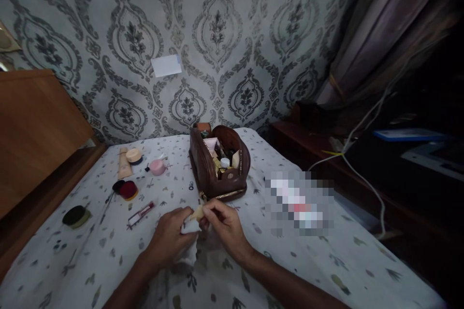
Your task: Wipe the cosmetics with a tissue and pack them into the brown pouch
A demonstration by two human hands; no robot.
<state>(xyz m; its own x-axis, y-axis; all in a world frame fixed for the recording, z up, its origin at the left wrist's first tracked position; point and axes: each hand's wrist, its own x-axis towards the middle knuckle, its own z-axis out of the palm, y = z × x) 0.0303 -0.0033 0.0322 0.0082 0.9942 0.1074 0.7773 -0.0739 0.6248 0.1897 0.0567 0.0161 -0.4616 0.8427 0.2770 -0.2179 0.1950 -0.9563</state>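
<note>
My left hand [170, 232] is closed around a crumpled white wipe or tissue [187, 253], part of which hangs below the fingers. A small beige piece [197, 213] sits at the top of it, between both hands; its kind is not clear. The fingertips of my right hand [226, 224] pinch together at the edge of this beige piece. Just beyond the hands stands a brown toiletry bag [207, 174], unzipped, with a white-lidded jar [224, 162] and several other small items inside.
On the patterned white cloth [232, 280], to the left, lie a lip gloss tube [141, 215], a dark red round case [128, 190], a pink jar [157, 167], a beige tube [124, 163] and a dark round lid [76, 216]. A blurred-out item [299, 205] lies right.
</note>
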